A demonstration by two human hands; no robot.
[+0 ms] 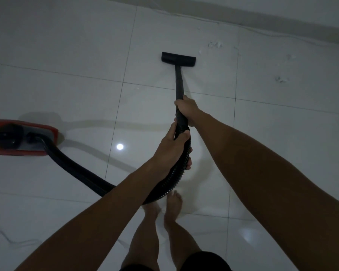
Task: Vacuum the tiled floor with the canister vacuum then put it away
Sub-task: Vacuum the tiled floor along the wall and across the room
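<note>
A black floor nozzle [178, 59] lies flat on the glossy white tiled floor [67, 45] ahead of me, joined to a black wand [179, 83]. My right hand [186, 110] grips the wand's lower end. Just below it my left hand [174, 147] grips the ribbed black hose [82, 171] where it meets the wand. From there the hose curves down past my bare feet and runs left to the red and black canister vacuum [18, 137], which sits on the floor at the left edge.
A wall's baseboard [282, 24] runs along the top right. Small pale specks of debris [215, 44] lie on the tiles to the right of the nozzle. My bare feet [172, 204] stand just behind the hose loop.
</note>
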